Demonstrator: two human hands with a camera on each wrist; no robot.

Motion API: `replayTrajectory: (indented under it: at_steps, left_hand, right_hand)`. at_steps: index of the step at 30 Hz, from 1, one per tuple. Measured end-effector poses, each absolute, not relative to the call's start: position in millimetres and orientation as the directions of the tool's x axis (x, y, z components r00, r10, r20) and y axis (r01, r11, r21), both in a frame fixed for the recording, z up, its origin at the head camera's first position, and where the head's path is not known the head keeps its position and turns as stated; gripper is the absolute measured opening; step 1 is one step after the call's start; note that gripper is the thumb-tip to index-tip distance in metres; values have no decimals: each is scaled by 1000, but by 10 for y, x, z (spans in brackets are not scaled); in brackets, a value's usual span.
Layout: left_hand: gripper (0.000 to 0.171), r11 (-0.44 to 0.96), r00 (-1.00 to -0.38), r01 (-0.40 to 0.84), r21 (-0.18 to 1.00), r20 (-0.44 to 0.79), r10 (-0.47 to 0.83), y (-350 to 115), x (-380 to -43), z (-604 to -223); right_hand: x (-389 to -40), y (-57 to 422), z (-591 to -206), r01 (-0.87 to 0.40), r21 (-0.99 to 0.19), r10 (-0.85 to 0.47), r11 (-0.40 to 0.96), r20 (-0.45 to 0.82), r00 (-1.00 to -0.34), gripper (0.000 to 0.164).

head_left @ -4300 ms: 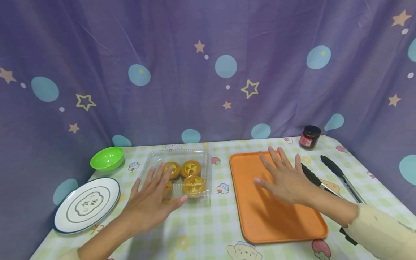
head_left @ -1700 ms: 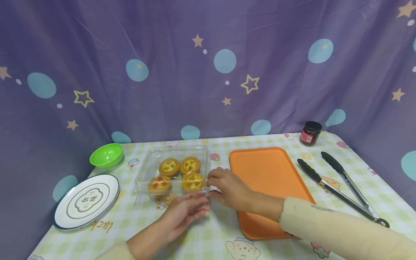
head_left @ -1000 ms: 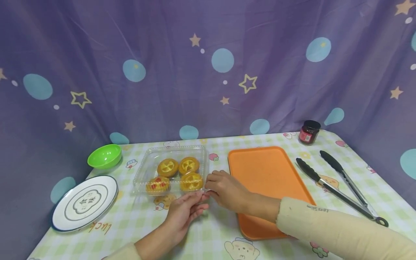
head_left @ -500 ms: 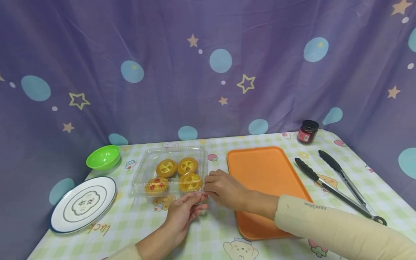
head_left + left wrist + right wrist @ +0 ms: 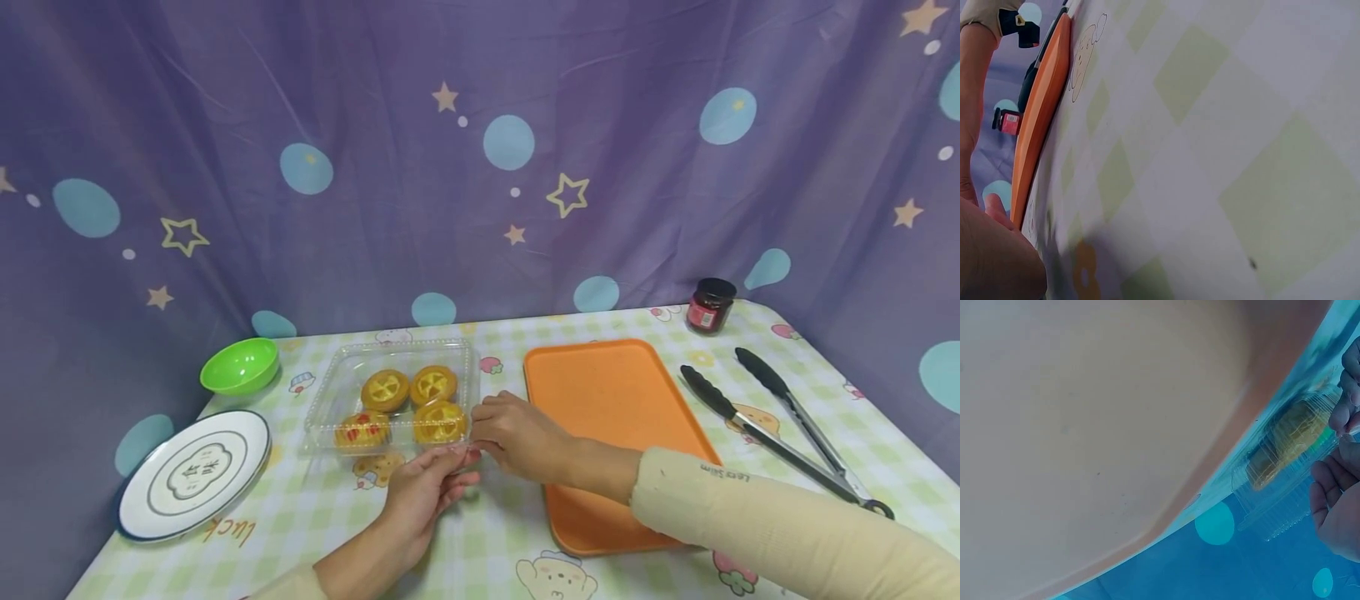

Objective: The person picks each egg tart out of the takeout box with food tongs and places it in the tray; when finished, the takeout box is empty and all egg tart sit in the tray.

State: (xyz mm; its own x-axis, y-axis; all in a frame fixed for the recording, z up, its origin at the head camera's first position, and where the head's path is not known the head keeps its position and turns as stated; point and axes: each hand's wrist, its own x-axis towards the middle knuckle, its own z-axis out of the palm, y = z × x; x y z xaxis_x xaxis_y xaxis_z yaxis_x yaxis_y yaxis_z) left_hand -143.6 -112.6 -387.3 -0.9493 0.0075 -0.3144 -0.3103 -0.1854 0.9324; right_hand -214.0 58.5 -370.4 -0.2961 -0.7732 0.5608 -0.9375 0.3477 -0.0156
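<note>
In the head view a clear plastic clamshell box (image 5: 341, 387) lies on the checked tablecloth, its lid down over several round pastries. An egg tart (image 5: 439, 422) sits in the near right, and a pastry with red topping (image 5: 362, 430) in the near left. My left hand (image 5: 420, 496), palm turned up, pinches the box's near right corner between thumb and fingers. From the right side my right hand (image 5: 521, 437) pinches the same corner with curled fingers. The fingertips meet there and partly hide the rim. In the right wrist view the clear box (image 5: 1275, 515) shows beside the joined hands.
An orange tray (image 5: 600, 400) lies under my right forearm. Black-tipped tongs (image 5: 783, 450) and a dark jar (image 5: 711, 306) are to the right. A green bowl (image 5: 240, 367) and a white plate (image 5: 157, 483) stand left. A purple curtain (image 5: 375, 208) hangs behind.
Both hands came down from spread-fingered poses above the box and tray to the box's near right corner. Over the last second they have stayed there, almost still; the lid remains down.
</note>
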Motion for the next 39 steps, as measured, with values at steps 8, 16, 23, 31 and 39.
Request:
replayTrajectory:
  at_steps: [8,16,23,31,39]
  left_hand:
    - [28,-191,-952,-300,935,-307,-9,-1116,-1457,-3863]
    - [28,-193,-953,-291,937,-303,-30,-1103,-1480,-3865]
    - [34,-173,-956,-277,945,-290,-53,-1117,-1499,-3879]
    - [30,-153,-959,-262,953,-275,-71,-1121,-1504,-3894]
    - [24,-119,-960,-245,962,-258,-109,-1071,-1504,-3882]
  right_hand:
    - [-2150,568,-3690,-939,42,-800,343,537,-268,20]
    - [-2192,567,-3680,-950,106,-802,295,567,-186,15]
    - [-2256,529,-3691,-965,86,-789,249,595,-151,15]
    - [-2268,511,-3721,-968,86,-772,236,621,-133,15]
    - [-2263,530,-3734,-974,61,-761,216,636,-129,15]
